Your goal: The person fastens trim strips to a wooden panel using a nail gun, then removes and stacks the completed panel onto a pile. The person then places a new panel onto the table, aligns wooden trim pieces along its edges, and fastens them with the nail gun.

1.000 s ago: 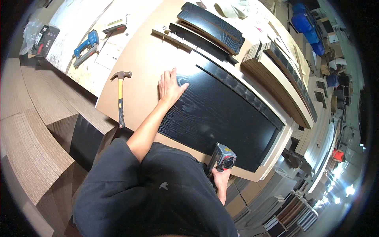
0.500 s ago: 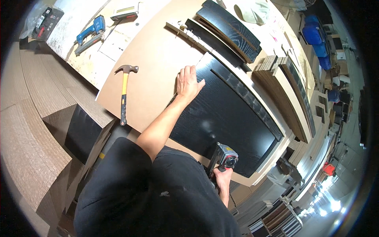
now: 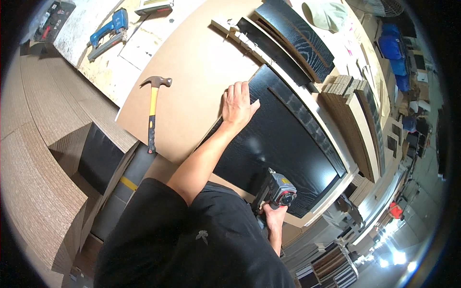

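Black wood-grained panel [image 3: 283, 134] lying flat on a large brown board [image 3: 187, 57], right in front of a worker in a dark shirt. From where I stand, the left hand [image 3: 236, 106] rests over the panel's left edge, palm down, fingers straight and close together, thumb spread wide over the black face. The right hand [image 3: 274, 217] is wrapped round the handle of a grey and black nail gun [image 3: 282, 188], which is held at the panel's near edge; I cannot tell whether its nose touches the surface. I judge the step in hand to be steadying and lining up the panel, tool at the ready. The next move seems to call for a firm left hand, an even edge and fingers well away from the nose. A dark strip [image 3: 307, 121] runs along the panel's far side. Just beyond it, a pale wooden strip [image 3: 235, 38], a pile of black boards [image 3: 300, 38] and a stack of thick boards [image 3: 353, 127] crowd the far side and could hinder a reach that way. To the left, well apart from the panel, lies a yellow-handled claw hammer [image 3: 153, 101]; farther off, a blue staple gun [image 3: 109, 34] lies on the stained worktop [image 3: 127, 60]. Neither blocks the hands.
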A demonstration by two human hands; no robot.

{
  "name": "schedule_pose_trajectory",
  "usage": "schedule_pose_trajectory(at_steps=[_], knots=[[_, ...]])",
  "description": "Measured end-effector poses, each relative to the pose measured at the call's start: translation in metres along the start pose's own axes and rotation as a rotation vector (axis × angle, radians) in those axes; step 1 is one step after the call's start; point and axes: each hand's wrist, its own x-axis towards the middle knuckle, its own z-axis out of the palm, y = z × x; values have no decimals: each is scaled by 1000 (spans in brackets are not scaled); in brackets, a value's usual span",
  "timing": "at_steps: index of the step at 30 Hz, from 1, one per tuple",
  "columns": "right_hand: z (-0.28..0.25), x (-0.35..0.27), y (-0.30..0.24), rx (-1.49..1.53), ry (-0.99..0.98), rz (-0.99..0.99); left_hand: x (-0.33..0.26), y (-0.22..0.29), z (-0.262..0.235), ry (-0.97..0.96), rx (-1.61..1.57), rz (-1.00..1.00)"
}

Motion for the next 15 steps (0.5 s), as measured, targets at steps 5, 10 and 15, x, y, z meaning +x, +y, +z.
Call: schedule_pose_trajectory(at_steps=[5, 10, 15], knots=[[-1, 2, -2, -9, -36, 32, 0, 2, 0, 14, -9, -5], [5, 9, 9, 38, 16, 11, 0, 4, 0, 19, -12, -34], [1, 8, -5, 36, -53, 8, 1, 1, 1, -19, -54, -44]])
